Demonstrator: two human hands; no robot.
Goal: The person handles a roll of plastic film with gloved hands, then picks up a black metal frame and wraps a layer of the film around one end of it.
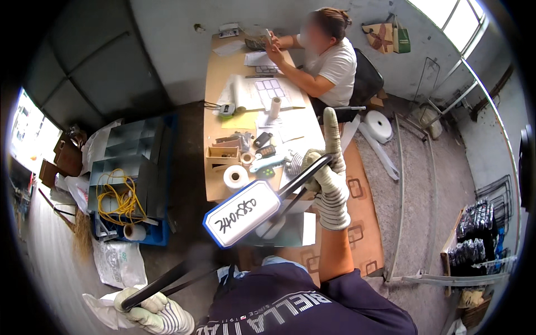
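Note:
A long black bar-like frame runs diagonally in front of my body. Its middle carries a white label plate with a blue border and black handwriting. My left hand, in a striped whitish work glove, is closed round the lower-left end. At the upper right, my right hand, gloved alike, grips the other end between thumb and fingers, with one finger pointing straight up. A second, thinner dark bar shows behind the first. The label hides part of the frame. Something white and crumpled lies beside my left hand.
Ahead stands a wooden table with papers, a white roll, a small wooden box and tools. A seated person holds a phone at its right side. Left are metal boxes with a yellow cable; right, a floor frame.

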